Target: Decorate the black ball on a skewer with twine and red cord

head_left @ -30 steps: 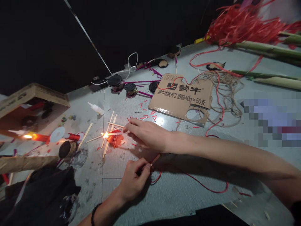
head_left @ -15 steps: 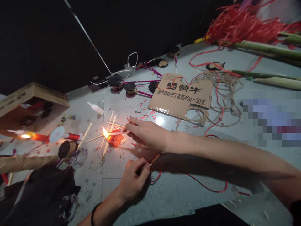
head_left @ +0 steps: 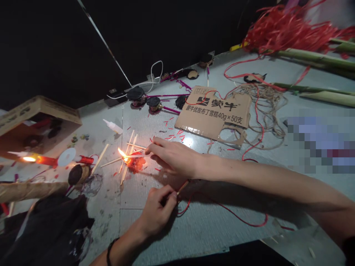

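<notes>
My right hand reaches left across the floor and pinches a thin stick whose far tip burns with a small flame. The flame hovers over a blob of red wax among several loose wooden sticks. Closer to me, my left hand is closed on a short stick with a red string trailing from it across the floor to the right.
A lit red candle lies at the left beside a cardboard box. A printed cardboard sheet, tangled twine, red raffia and green stalks fill the far side. A glue bottle lies near the sticks.
The flame at the stick's tip has grown slightly and shifted a little left and up. Both hands stay almost where they were.
</notes>
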{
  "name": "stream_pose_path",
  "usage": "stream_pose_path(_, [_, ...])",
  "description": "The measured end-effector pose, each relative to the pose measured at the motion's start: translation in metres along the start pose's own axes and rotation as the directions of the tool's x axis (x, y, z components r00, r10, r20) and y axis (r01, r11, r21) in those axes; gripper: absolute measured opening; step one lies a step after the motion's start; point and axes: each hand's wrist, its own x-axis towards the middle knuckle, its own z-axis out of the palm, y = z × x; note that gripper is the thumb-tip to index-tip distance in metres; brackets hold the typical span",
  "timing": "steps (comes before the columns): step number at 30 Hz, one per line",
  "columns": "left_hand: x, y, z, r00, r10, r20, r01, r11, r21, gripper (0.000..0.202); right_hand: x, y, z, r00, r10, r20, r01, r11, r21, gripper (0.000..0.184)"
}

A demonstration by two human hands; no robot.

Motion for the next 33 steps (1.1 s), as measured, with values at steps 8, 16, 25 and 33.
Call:
stream_pose_path(8, [-0.0006,-0.0020,0.0001,1.000,-0.008,-0.004,0.008,1.000,0.007,0.039,-0.0004,0.0022,0.0016,0.999,-0.029,-0.043,0.028,0.999,-0.017,0.028])
stream_pose_path(16, [-0.0011,-0.0034,0.0011,1.000,-0.014,0.006,0.014,1.000,0.002,0.039,-0.0008,0.0015,0.0005,0.999,-0.028,-0.033,0.027,0.999,-0.017,0.027])
stream_pose_path(25, [-0.0009,-0.0028,0.0007,1.000,0.005,-0.010,-0.005,0.999,0.033,0.039,-0.0010,0.0005,0.0000,1.000,-0.018,-0.019,0.017,0.999,-0.032,0.026])
stream_pose_path(33, [-0.0011,-0.0023,0.0017,1.000,-0.004,-0.004,0.004,1.000,-0.014,0.039,-0.0001,-0.0010,-0.0001,1.000,0.004,0.000,-0.004,0.999,-0.052,0.026])
